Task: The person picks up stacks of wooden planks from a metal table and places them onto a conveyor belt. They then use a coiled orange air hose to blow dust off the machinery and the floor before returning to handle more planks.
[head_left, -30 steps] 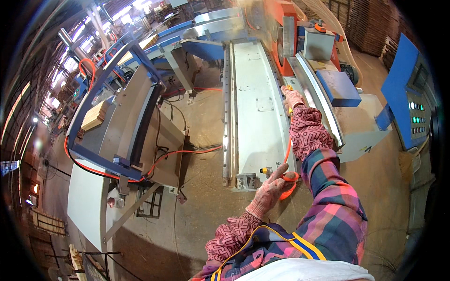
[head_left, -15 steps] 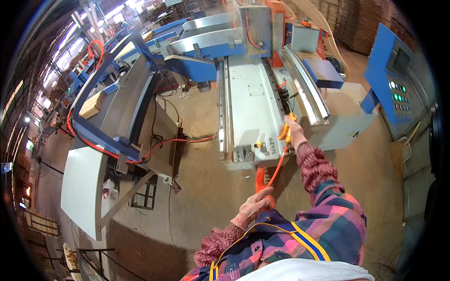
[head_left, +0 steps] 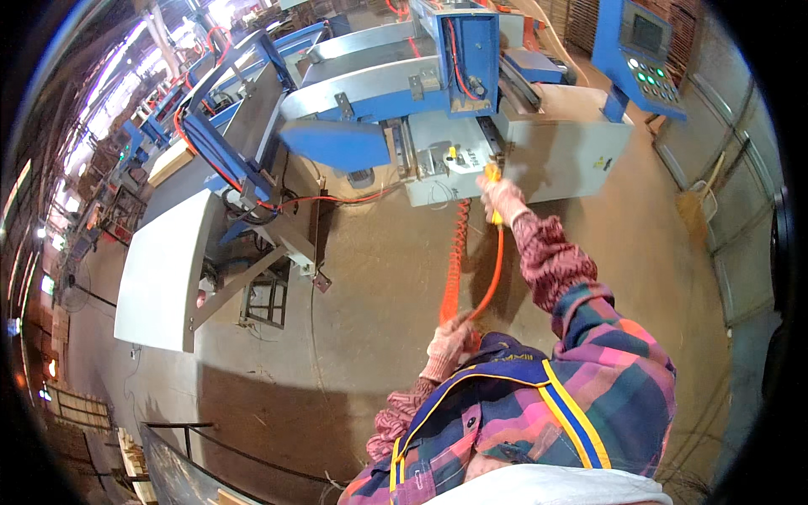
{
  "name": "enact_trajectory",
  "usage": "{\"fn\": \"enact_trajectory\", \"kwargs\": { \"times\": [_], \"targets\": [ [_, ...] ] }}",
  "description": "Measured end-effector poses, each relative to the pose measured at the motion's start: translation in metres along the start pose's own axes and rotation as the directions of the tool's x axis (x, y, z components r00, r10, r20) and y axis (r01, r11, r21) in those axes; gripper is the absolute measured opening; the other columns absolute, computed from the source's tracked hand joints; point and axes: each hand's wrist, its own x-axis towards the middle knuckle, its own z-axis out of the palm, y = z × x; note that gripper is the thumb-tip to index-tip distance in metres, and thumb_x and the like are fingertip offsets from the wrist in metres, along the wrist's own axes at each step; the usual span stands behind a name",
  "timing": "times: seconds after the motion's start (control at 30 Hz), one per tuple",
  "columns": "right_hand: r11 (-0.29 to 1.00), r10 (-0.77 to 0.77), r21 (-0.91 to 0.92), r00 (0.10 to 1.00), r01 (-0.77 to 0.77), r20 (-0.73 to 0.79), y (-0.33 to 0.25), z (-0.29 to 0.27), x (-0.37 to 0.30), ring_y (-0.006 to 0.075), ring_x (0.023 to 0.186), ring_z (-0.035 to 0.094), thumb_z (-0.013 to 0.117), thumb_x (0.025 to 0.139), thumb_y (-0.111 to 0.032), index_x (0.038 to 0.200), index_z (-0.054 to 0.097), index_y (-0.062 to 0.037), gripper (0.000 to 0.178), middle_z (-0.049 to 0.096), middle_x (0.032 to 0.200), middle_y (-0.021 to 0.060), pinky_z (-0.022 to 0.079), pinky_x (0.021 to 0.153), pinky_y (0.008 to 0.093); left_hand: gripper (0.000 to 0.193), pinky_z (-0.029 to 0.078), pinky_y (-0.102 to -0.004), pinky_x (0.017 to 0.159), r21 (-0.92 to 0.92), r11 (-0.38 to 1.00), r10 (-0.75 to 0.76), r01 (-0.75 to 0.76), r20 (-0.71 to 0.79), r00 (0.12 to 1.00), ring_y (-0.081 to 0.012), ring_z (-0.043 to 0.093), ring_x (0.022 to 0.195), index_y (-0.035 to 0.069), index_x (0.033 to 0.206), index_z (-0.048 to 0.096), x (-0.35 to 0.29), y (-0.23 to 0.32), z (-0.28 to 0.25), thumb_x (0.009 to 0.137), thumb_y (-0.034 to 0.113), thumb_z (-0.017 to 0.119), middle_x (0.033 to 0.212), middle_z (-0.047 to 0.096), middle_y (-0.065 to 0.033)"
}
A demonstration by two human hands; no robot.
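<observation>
My right hand (head_left: 502, 199) is closed around a yellow air blow gun (head_left: 494, 173), arm stretched forward. The gun is held over the near end of the machine's pale bed (head_left: 433, 192), close to the right-hand rail (head_left: 490, 135). An orange air hose (head_left: 497, 273) hangs in a curve from the gun to my left hand (head_left: 450, 343), which is closed on it near my waist. The coiled part of the hose (head_left: 459, 252) runs up from that hand toward the machine's underside. Both hands wear pale gloves.
A blue and silver carriage (head_left: 379, 101) spans the bed, with a blue housing (head_left: 471, 63) upright on it. At left stands another machine section with a white end panel (head_left: 164, 269). A control panel (head_left: 644, 59) stands at the far right, and a broom (head_left: 694, 206) leans by the wall.
The carriage has come nearer along the rails and covers much of the bed. My view has tilted lower, and my right hand with the blow gun is at the bed's near end.
</observation>
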Motion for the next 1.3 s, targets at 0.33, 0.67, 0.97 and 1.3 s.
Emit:
{"fn": "enact_trajectory", "kwargs": {
  "times": [0.33, 0.67, 0.97, 1.3],
  "targets": [
    [0.989, 0.111, -0.094, 0.994, -0.113, -0.017, 0.039, -0.047, -0.101, 0.0169, 0.046, 0.050, 0.067, 0.087, -0.035, 0.093, 0.057, -0.0084, 0.029, 0.054, 0.065, 0.0033, 0.045, 0.040, 0.0367, 0.036, 0.041, -0.0217, 0.054, 0.091, 0.996, 0.007, -0.024, 0.180, 0.984, -0.0063, 0.047, 0.058, -0.003, 0.125, 0.059, -0.072, -0.023, 0.011, 0.093, 0.013, 0.057, 0.074, 0.052, 0.0042],
    [0.469, -0.204, -0.641, 0.780, 0.608, 0.591, 0.003, -0.034, -0.156, 0.0269, 0.069, 0.068, 0.064, 0.086, -0.046, 0.099, 0.064, -0.0041, 0.044, 0.066, 0.075, 0.0142, 0.054, 0.063, 0.0422, 0.039, 0.047, -0.0240, 0.062, 0.345, 0.938, -0.052, -0.030, 0.225, 0.973, -0.0063, 0.055, 0.066, 0.004, 0.129, 0.059, -0.111, -0.038, 0.053, 0.092, 0.020, 0.061, 0.080, 0.062, 0.0020],
    [0.956, -0.127, 0.270, 0.992, 0.116, 0.026, -0.036, -0.047, -0.138, 0.0185, 0.049, 0.054, 0.066, 0.087, -0.047, 0.101, 0.061, -0.0102, 0.040, 0.059, 0.069, 0.0052, 0.047, 0.043, 0.0390, 0.052, 0.048, -0.0276, 0.083, -0.217, 0.936, 0.300, -0.277, 0.080, 0.951, -0.0133, 0.058, 0.084, -0.005, 0.140, 0.041, -0.146, -0.064, 0.054, 0.093, 0.009, 0.057, 0.100, 0.062, -0.0055],
    [0.922, -0.278, -0.265, 0.959, 0.283, 0.058, -0.133, -0.006, -0.174, 0.0169, 0.053, 0.056, 0.063, 0.086, -0.057, 0.113, 0.061, -0.0112, 0.053, 0.060, 0.073, 0.0065, 0.049, 0.046, 0.0349, 0.054, 0.044, -0.0292, 0.094, -0.085, 0.895, 0.441, -0.438, 0.312, 0.842, -0.0143, 0.059, 0.096, 0.000, 0.144, 0.040, -0.154, 0.001, 0.034, 0.095, 0.016, 0.055, 0.109, 0.063, -0.0045]
  ]
}}
